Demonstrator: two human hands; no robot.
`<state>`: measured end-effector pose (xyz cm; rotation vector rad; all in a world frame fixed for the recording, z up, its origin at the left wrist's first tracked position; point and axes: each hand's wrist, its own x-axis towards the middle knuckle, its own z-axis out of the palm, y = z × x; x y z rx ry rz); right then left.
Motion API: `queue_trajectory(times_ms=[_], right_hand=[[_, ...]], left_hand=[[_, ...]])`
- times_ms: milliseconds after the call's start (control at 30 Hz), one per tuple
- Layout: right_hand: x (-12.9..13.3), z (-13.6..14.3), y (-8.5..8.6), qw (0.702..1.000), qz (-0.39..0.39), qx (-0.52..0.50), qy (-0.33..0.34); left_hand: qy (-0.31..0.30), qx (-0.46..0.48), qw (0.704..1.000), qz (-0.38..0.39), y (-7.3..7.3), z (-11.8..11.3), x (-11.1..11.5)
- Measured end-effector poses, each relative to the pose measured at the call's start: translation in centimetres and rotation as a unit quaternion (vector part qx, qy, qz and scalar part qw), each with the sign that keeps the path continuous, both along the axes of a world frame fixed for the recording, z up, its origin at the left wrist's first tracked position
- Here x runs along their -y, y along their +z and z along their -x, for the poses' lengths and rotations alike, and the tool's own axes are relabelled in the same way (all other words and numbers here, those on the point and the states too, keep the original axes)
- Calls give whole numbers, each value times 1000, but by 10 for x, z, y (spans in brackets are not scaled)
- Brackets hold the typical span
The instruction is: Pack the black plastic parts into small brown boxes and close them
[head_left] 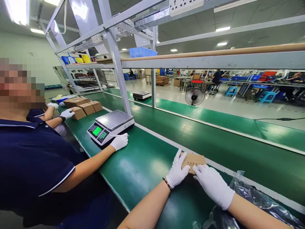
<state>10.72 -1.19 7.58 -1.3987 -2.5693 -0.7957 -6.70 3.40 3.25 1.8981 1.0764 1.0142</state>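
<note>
A small brown cardboard box (194, 159) with dark printing on its face is held between my two white-gloved hands over the green bench top (143, 171). My left hand (177, 169) grips its left side, thumb and fingers spread around the edge. At the lower right edge, my right hand (212, 183) pinches the box with thumb and fingers together. What lies under the right fingertips is hidden. Clear plastic bags with dark contents (257, 197) lie beside and below my right forearm.
A co-worker's gloved hand (120, 141) with a white pen-like stick rests by a digital scale (114, 122) at left. Farther back, another gloved hand (67, 114) touches several cartons (88, 108). A green conveyor belt (190, 127) runs behind the bench, with a metal frame post (119, 70) alongside.
</note>
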Motion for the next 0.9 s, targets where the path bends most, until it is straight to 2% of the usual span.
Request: queue_trajectory(times_ms=[100,367,567,767,900], right_hand=[[0,4,4,1000,14,-18,-6],[7,0,4,996,34,-82,28],[11,-2,5,994,12,-68,80],[16,3,12,993,34,-66,94],[22,8,15,994,21,-45,97]], left_hand=[[6,7,1000,5,0,-1,0],[-19,49,999,-10,-8,-2,-3],[-50,98,994,-12,-12,-5,-5],[-67,117,991,-1,-11,-4,-4],[-72,124,990,-5,-10,-3,-4]])
